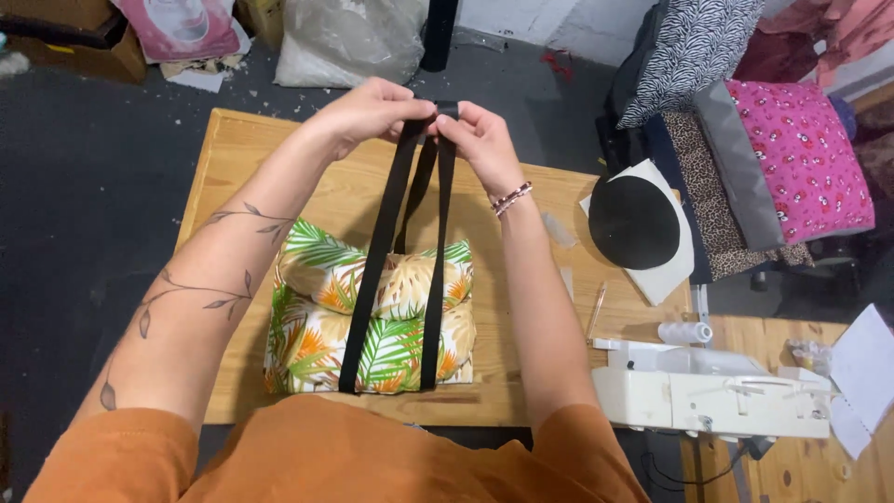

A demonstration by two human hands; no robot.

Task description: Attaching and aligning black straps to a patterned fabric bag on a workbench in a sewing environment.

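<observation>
While straps (400, 214) taut, bag (372, 321) below hands.

Both my arms reach forward, my left hand (368, 110) and right hand (477, 137) meeting, fingers pinched closed.

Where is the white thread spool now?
The thread spool lies at the right of the head view, on the white sewing machine, below the black disc and right of the right hand's forearm.
</observation>
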